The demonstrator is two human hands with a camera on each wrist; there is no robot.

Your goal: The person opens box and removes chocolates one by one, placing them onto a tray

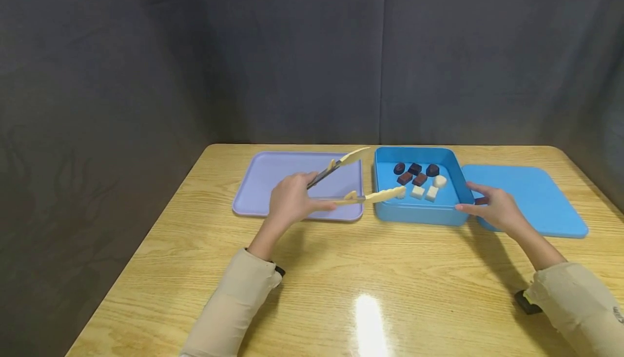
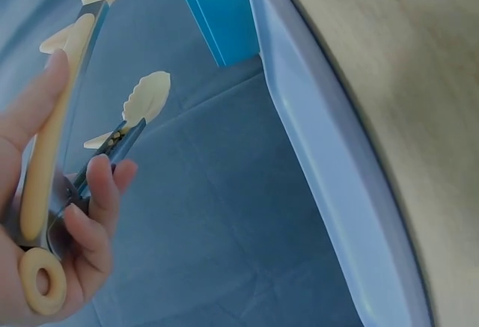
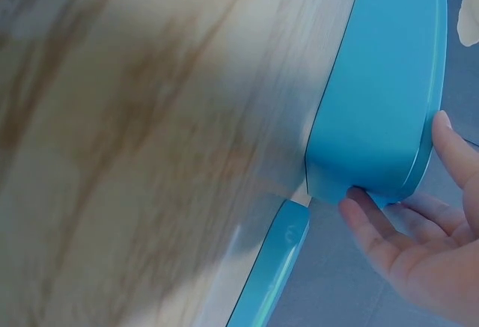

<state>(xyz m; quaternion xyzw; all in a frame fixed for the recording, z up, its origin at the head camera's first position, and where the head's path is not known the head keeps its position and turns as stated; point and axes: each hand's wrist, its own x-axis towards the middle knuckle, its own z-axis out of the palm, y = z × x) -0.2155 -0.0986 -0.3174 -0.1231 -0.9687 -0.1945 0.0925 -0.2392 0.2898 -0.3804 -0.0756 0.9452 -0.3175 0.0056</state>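
My left hand (image 1: 291, 199) grips a pair of tongs (image 2: 52, 132) with cream-coloured scalloped tips, spread wide apart. One tip reaches over the left front of a blue box (image 1: 419, 215), partly covering a white chocolate there; the other tip stands higher, left of the box. Inside the box lie several chocolates: dark ones (image 1: 432, 170) at the back, brown square ones (image 1: 420, 179) in the middle and white ones (image 1: 431, 193) near the front. My right hand (image 1: 498, 209) holds the box at its front right corner, thumb and fingers against the outside and rim.
A lavender tray (image 1: 283, 159) lies left of the box, partly beneath the left hand and tongs. Right of the box is a flat blue lid (image 1: 531, 194), close behind the right hand. Dark cloth (image 1: 292, 64) hangs behind the wooden table (image 1: 312, 281).
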